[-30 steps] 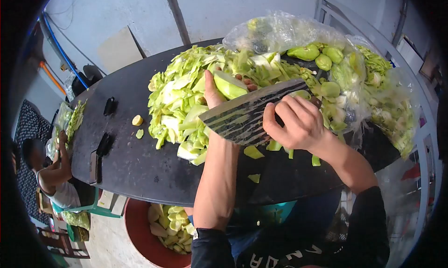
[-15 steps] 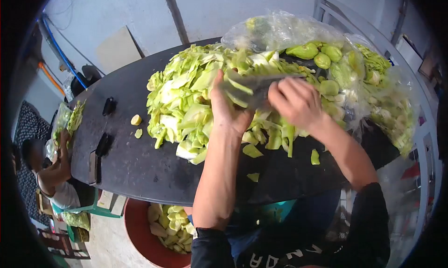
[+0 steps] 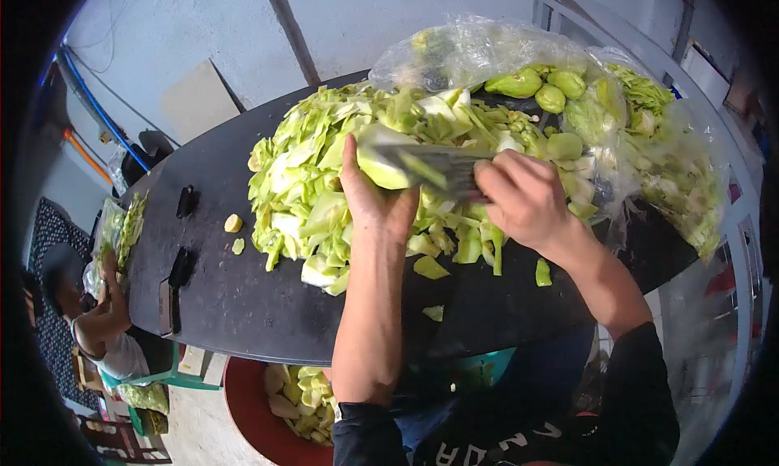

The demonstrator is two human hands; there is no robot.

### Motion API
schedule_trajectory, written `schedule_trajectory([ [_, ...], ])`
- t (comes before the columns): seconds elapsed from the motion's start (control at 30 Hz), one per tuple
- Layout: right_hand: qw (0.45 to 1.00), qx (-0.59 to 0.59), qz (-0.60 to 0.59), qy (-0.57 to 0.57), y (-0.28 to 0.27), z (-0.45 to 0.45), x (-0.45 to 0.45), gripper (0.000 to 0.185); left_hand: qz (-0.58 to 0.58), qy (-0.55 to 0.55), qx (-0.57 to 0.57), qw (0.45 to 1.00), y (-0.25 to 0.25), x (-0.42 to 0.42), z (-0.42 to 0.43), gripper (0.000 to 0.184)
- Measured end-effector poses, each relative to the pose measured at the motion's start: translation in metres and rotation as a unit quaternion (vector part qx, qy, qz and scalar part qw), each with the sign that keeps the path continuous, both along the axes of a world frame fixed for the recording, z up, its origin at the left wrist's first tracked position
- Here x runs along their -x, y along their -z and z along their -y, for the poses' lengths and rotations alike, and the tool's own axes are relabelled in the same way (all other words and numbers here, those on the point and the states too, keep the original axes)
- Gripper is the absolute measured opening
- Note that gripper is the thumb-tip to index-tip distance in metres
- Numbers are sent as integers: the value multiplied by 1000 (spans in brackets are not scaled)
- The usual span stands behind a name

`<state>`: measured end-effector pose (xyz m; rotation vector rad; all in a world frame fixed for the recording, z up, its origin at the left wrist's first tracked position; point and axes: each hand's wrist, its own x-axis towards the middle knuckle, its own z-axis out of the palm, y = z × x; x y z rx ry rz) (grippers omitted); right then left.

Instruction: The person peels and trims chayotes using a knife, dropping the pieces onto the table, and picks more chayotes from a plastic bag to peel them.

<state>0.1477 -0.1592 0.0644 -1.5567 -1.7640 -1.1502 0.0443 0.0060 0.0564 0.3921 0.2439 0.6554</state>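
My left hand (image 3: 375,206) holds a pale green vegetable (image 3: 380,161), with the thumb up on its left side. Closed round a knife handle, my right hand (image 3: 523,198) is just to the right of it. The knife (image 3: 446,167) is blurred, and its broad blade reaches left against the vegetable. A thin green slice shows at the blade. Behind and around both hands lies a large heap of green and white slices (image 3: 304,166). Loose green pieces (image 3: 430,267) lie on the dark table (image 3: 268,312) in front of it.
Whole green vegetables (image 3: 519,83) lie at the back beside clear plastic bags (image 3: 604,117) of greens. Two black objects (image 3: 187,200) and a cut yellowish piece (image 3: 233,223) are on the left. A red tub (image 3: 251,409) of pale pieces stands below. Another person (image 3: 105,328) sits far left.
The blade has swung from a broad, tilted view to lying across the vegetable. Both hands are slightly farther left in view. The whole scene has shifted a little.
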Motion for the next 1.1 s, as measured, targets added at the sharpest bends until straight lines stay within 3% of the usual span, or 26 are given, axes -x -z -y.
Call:
schedule_trajectory([
  [0.07, 966, 3, -254, -43, -2, 4, 5, 9, 21, -33, 47, 998, 5, -2, -4, 55],
  [0.1, 966, 4, -254, -43, -9, 9, 9, 9, 22, -33, 47, 998, 7, -2, -6, 55],
  [0.13, 899, 54, -429, -70, -21, 16, 13, 14, 57, -12, 38, 998, 9, 0, -7, 55],
  [0.17, 797, 104, -588, -94, -27, 20, 15, 20, 93, 9, 30, 995, 9, 1, -8, 55],
  [0.2, 754, 143, -630, -114, -24, 21, 10, 20, 76, 3, -2, 997, 3, 3, -6, 55],
  [0.23, 754, 143, -631, -115, -21, 20, 7, 20, 75, 3, -2, 997, 0, 5, -3, 55],
  [0.3, 681, 188, -693, -144, -12, 16, 3, 20, 89, -2, -63, 994, -3, 4, 1, 53],
  [0.43, 651, 189, -715, -171, -5, 18, -3, 20, 69, -19, -103, 992, 2, 4, -1, 50],
  [0.87, 618, 198, -733, -206, 5, 20, -7, 19, 68, -27, -152, 986, 1, 4, 13, 46],
  [0.93, 625, 194, -728, -203, 1, 21, -3, 27, 61, -57, -164, 983, -1, 2, 21, 46],
  [1.1, 625, 190, -725, -217, 4, 18, -1, 28, 46, -37, -174, 983, 7, -2, 36, 43],
])
